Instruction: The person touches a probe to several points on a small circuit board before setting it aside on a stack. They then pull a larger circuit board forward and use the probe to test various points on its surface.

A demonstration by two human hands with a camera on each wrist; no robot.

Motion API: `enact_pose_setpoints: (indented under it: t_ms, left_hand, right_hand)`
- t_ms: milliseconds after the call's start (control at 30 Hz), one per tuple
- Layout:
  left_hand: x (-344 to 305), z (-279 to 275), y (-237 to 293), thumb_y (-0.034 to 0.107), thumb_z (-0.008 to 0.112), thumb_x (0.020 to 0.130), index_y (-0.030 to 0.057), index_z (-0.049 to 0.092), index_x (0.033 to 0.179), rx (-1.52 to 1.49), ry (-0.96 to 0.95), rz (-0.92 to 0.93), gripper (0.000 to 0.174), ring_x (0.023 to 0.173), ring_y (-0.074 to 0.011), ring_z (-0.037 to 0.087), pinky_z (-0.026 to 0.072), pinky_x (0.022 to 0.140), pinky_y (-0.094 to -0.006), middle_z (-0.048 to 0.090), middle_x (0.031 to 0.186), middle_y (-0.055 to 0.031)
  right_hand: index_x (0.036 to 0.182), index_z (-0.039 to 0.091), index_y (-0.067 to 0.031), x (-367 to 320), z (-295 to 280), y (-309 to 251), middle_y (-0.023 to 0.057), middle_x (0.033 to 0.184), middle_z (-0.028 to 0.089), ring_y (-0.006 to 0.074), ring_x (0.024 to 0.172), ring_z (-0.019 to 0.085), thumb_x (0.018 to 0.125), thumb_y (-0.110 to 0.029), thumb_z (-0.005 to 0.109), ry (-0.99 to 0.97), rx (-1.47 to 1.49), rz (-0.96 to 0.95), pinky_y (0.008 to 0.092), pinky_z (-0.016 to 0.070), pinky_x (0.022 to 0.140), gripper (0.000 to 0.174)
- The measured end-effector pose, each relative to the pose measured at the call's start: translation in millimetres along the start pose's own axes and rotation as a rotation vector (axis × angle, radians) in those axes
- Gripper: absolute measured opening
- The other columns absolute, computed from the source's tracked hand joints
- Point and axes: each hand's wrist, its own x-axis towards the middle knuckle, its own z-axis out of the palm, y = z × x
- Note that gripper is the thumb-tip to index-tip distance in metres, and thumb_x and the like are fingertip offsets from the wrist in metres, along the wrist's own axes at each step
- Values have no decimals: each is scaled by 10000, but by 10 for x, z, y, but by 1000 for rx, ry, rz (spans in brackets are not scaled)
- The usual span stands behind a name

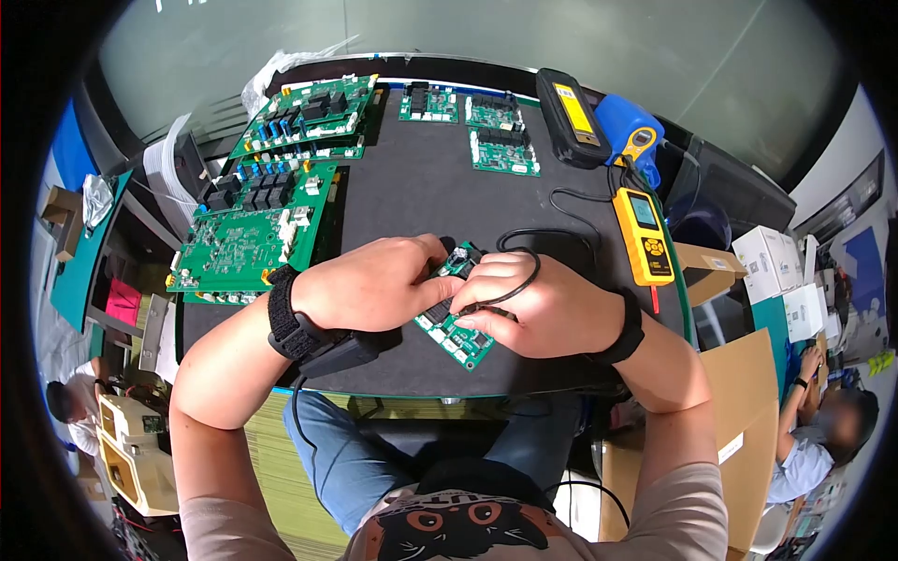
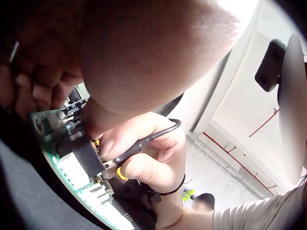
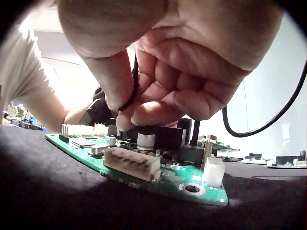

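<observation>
A small green circuit board (image 1: 477,348) lies on the black mat between both hands, with white connectors along one side and black block components in its middle. My left hand (image 1: 369,285) holds its left side, thumb laid over the top. My right hand (image 1: 552,299) pinches the end of a thin black cable (image 2: 151,138) between thumb and forefinger. In the left wrist view, that tip is right at a black component (image 2: 79,153) behind the white connectors. From the right wrist view, the right fingertips (image 3: 153,114) hover close over the board's parts.
Large green boards (image 1: 253,224) are stacked at the left. Several small boards (image 1: 505,150) lie at the back. A yellow handheld meter (image 1: 645,238), a black case (image 1: 572,122) and a blue-yellow device (image 1: 631,131) stand at the right. Cardboard boxes (image 1: 748,374) flank the table.
</observation>
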Motion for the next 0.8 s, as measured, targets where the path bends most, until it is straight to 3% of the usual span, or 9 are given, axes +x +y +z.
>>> enact_pose_setpoints:
  t_ms: [67, 300, 367, 800]
  left_hand:
    - [0, 13, -10, 288, 633, 995, -79, 578, 1162, 6, 23, 7, 407, 754, -355, 659, 502, 679, -423, 668, 822, -210]
    - [-3, -22, 61, 302, 649, 988, -75, 540, 1272, -16, -1, -43, 484, 733, -332, 651, 500, 672, -420, 661, 805, -185]
    - [-9, -58, 126, 324, 643, 985, -103, 535, 1260, -38, -41, -89, 519, 909, -422, 693, 534, 782, -458, 700, 940, -277]
    - [2, -38, 122, 330, 649, 972, -89, 460, 1394, 1, -58, -123, 624, 961, -427, 686, 529, 837, -460, 703, 962, -286]
  right_hand:
    - [895, 694, -53, 21, -5, -22, 71, 826, 679, 279, 762, 645, 784, -57, 778, 36, 57, 62, 380, 513, 702, 139]
    - [880, 688, -60, 7, 5, -22, 65, 812, 668, 271, 746, 636, 787, -75, 780, 24, 91, 115, 383, 502, 685, 131]
    - [859, 658, -39, 6, 7, -14, 75, 777, 613, 276, 740, 632, 786, -103, 768, 35, 16, 49, 390, 518, 661, 147]
    - [914, 660, -45, -10, -14, -53, 72, 784, 620, 272, 744, 634, 777, -89, 758, -15, 67, 118, 386, 524, 672, 173]
